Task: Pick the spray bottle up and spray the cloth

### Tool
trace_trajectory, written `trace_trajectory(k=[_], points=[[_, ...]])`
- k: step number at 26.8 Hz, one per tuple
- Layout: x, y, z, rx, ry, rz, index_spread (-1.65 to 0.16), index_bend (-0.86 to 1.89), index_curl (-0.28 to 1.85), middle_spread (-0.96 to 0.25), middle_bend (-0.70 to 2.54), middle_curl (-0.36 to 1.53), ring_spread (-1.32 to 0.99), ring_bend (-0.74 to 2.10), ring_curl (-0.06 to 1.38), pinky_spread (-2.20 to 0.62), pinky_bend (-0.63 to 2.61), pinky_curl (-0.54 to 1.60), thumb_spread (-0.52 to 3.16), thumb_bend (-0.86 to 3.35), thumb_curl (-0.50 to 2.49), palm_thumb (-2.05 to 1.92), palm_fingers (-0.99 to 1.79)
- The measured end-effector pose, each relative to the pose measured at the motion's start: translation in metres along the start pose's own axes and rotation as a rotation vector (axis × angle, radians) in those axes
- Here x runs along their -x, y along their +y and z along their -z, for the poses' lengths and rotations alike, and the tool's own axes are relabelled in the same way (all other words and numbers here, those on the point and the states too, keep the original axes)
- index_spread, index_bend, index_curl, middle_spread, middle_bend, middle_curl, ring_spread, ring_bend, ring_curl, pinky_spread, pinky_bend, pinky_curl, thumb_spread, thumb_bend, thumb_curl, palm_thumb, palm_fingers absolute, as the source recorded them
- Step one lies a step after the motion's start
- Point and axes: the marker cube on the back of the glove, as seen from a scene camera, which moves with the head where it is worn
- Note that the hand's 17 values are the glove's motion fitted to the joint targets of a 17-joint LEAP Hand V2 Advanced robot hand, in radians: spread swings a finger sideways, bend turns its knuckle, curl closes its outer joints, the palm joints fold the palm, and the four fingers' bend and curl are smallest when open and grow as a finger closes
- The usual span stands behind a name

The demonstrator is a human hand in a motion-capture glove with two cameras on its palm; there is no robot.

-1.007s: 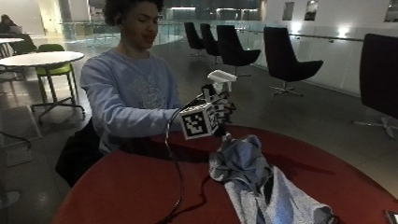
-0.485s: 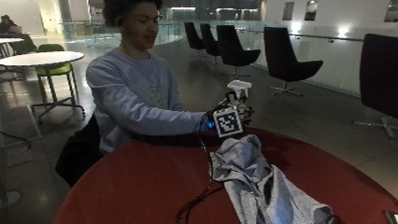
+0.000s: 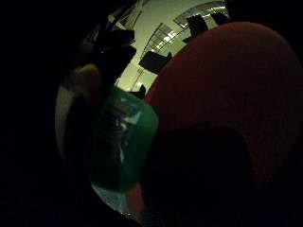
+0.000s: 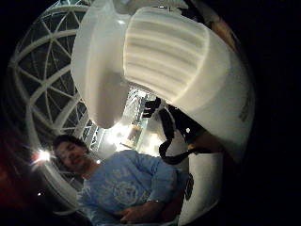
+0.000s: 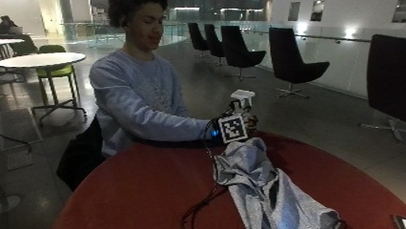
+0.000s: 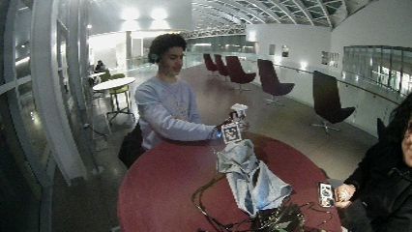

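Observation:
My gloved right hand (image 5: pixel 238 125) grips a spray bottle (image 5: pixel 243 98) upright above the far end of the cloth (image 5: pixel 254 176). The bottle's white spray head (image 4: pixel 164 61) sticks up over the hand, and its green body (image 3: pixel 123 142) fills the palm's little finger side. The grey-blue cloth lies crumpled in a long strip on the round red table (image 5: pixel 146 191), running from just under the hand toward the near right edge. In the wide outside view the hand (image 6: pixel 233 129) and the bottle (image 6: pixel 238 108) are above the cloth (image 6: pixel 248 174).
A phone (image 6: pixel 325 192) lies near the table's right edge, beside another person's hand. Loose cables (image 6: pixel 212 193) trail over the table at the cloth's left and pile up at the front edge. Black chairs (image 5: pixel 292 62) stand behind.
My right hand has carried the bottle to the right and a little lower, ending over the far end of the cloth. The cloth has not moved.

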Motion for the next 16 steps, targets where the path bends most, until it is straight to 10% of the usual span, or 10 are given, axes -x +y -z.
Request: trace_trajectory(k=[8, 16], points=[[0.02, 0.063, 0.036, 0.136, 0.064, -0.008, -0.32, 0.0, 0.29, -0.04, 0.79, 0.55, -0.03, 0.37, 0.37, 0.19, 0.16, 0.19, 1.05, -0.03, 0.42, 0.73, 0.65], [0.054, 0.136, 0.155, -0.198, 0.279, -0.029, -0.33, 0.11, 0.28, -0.02, 0.33, 0.41, -0.02, 0.52, 0.38, 0.19, 0.28, 0.24, 1.04, -0.03, 0.4, 0.72, 0.59]])
